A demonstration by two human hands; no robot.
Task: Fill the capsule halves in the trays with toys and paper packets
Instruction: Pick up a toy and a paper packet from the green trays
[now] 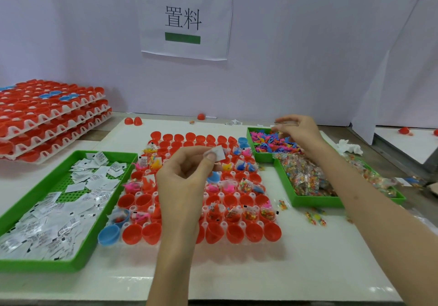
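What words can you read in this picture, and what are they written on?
"置料": on the white paper sign taped to the wall.
Black print on the paper packets in the green tray: too small and blurred to read.
The paper packet pinched by the left hand: no print readable.

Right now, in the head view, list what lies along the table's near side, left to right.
green tray of paper packets → blue capsule half → white tray of red capsule halves → green tray of clear packets with coloured bits
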